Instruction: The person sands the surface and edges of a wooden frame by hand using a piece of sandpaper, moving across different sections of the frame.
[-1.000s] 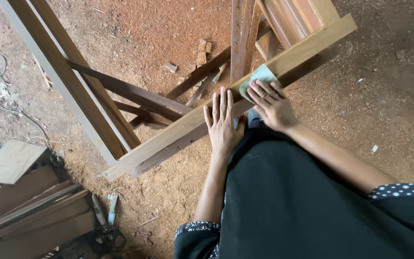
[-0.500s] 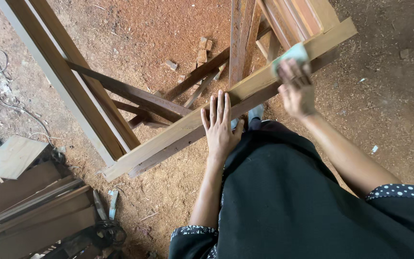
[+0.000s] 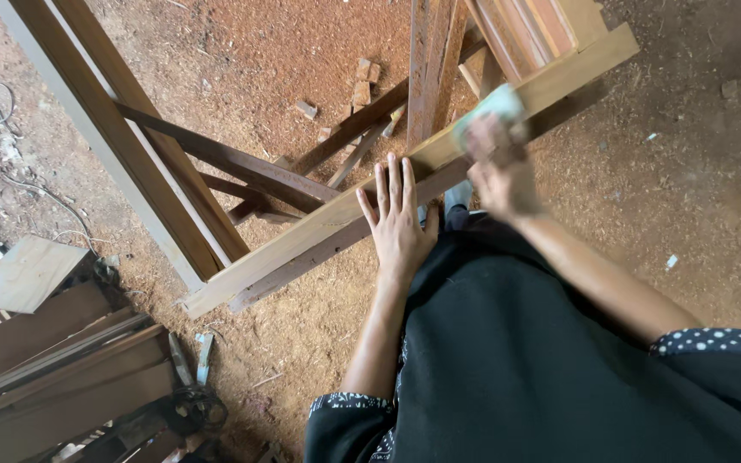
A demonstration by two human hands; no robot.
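My left hand [image 3: 398,225] lies flat on the long wooden plank [image 3: 319,230], fingers spread apart. My right hand [image 3: 497,167] is blurry, its fingers pressed on a pale sanding pad [image 3: 492,107] near the plank's far end. The plank looks stiff and heavy; the pad looks light, best held on top.

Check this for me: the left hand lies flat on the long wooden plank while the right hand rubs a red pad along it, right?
Not quite. The pad under the right hand is pale green, not red, as the head view shows. The rest holds: the left hand lies flat, fingers spread, on the long wooden plank, and the blurred right hand rubs the pad along it.
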